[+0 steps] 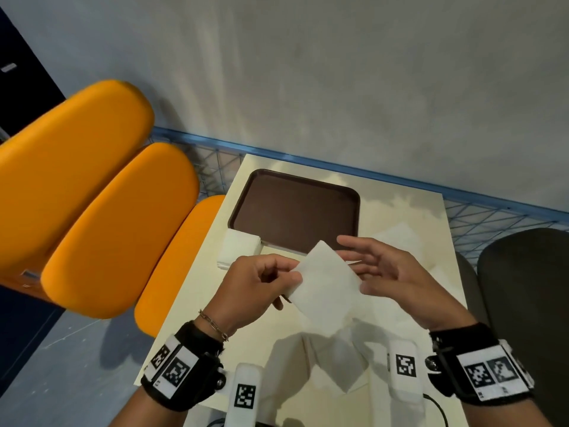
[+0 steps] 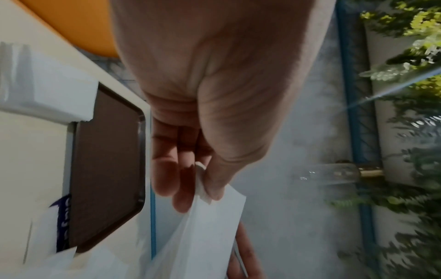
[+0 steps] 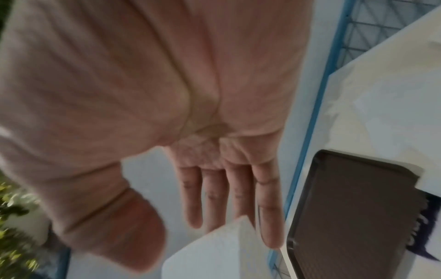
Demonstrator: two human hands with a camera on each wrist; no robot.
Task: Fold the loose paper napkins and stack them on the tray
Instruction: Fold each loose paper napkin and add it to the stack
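A white paper napkin (image 1: 325,286) hangs in the air above the cream table, held up as a tilted square. My left hand (image 1: 278,275) pinches its left edge between thumb and fingers; the left wrist view shows the napkin (image 2: 210,232) gripped at the thumb tip. My right hand (image 1: 366,266) is spread flat just right of the napkin, fingers straight, and the napkin corner (image 3: 214,251) lies in front of its fingers (image 3: 229,196). The brown tray (image 1: 295,208) lies beyond the hands with nothing on it.
A stack of white napkins (image 1: 238,249) sits at the tray's near left corner. Another loose napkin (image 1: 394,234) lies right of the tray. Orange seats (image 1: 117,226) are on the left, a dark chair (image 1: 523,288) on the right, and a blue wire fence (image 1: 492,217) behind.
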